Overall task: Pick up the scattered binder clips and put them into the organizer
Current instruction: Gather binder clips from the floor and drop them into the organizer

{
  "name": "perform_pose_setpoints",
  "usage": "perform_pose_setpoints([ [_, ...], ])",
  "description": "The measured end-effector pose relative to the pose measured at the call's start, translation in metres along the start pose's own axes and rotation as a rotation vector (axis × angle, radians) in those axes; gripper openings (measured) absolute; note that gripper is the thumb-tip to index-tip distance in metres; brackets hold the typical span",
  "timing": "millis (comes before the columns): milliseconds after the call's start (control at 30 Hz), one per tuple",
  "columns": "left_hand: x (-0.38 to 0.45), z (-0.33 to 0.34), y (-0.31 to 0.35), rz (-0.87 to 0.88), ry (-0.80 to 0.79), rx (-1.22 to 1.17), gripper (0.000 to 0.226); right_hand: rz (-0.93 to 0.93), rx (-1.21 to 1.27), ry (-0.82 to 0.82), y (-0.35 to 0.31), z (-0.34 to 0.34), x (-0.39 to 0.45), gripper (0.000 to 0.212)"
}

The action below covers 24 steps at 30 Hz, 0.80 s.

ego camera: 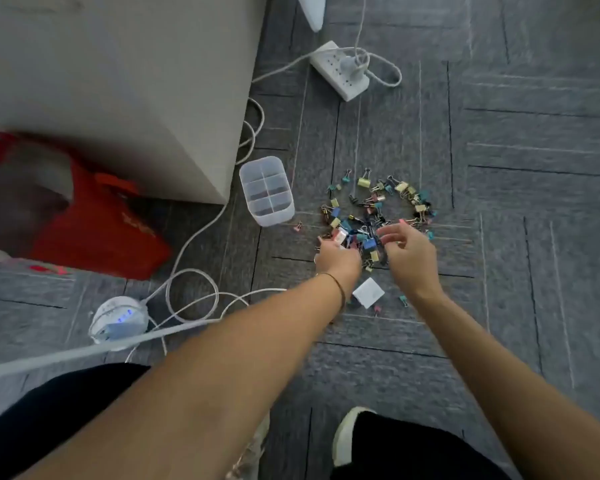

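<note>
Your left hand (336,252) sits at the near-left edge of the binder clips (378,209) on the floor, fingers curled on a few; the right hand (407,251) hovers half-open, empty. The organizer (284,209) stands upright just left of the pile, nearest your left hand.

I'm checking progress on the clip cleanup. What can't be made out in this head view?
- Organizer: too blurred to tell whether any clips lie inside.
- Left hand: its back hides whatever it grips.
- Right hand: fingers blurred; holding a clip or not is unclear.
- Binder clips: too small to count.
</note>
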<state>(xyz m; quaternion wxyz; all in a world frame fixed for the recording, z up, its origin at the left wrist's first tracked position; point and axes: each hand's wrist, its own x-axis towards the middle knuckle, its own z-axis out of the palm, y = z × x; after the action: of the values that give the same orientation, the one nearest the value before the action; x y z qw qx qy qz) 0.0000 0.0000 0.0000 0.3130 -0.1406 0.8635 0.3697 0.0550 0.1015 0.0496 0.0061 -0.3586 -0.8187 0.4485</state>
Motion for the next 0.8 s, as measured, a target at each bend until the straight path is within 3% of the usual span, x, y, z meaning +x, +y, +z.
perform_pose_setpoints([
  [100, 0.033, 0.012, -0.021, 0.274, 0.033, 0.362, 0.028, -0.035, -0.052, -0.015, 0.031, 0.020, 0.021, 0.030],
  [200, 0.059, 0.022, -0.054, 0.385, 0.078, 0.541, 0.041, -0.057, -0.092, -0.021, 0.053, 0.040, 0.040, 0.030],
  [333, 0.078, 0.042, -0.061, 0.475, 0.103, 0.595, 0.064, -0.136, -0.097, -0.015, 0.071, 0.058, 0.055, 0.029],
  [533, 0.101, 0.042, -0.067, 0.531, 0.079, 0.569, 0.056, -0.239, -0.181, -0.047, 0.080, 0.066, 0.071, 0.027],
  [700, 0.107, 0.035, -0.078, 0.601, 0.007, 0.595, 0.063, -0.379, -0.509, -0.207, 0.073, 0.052, 0.074, 0.030],
  [800, 0.109, 0.030, -0.076, 0.618, -0.130, 0.513, 0.069, -0.471, -0.755, -0.293, 0.056, 0.052, 0.089, 0.034],
])
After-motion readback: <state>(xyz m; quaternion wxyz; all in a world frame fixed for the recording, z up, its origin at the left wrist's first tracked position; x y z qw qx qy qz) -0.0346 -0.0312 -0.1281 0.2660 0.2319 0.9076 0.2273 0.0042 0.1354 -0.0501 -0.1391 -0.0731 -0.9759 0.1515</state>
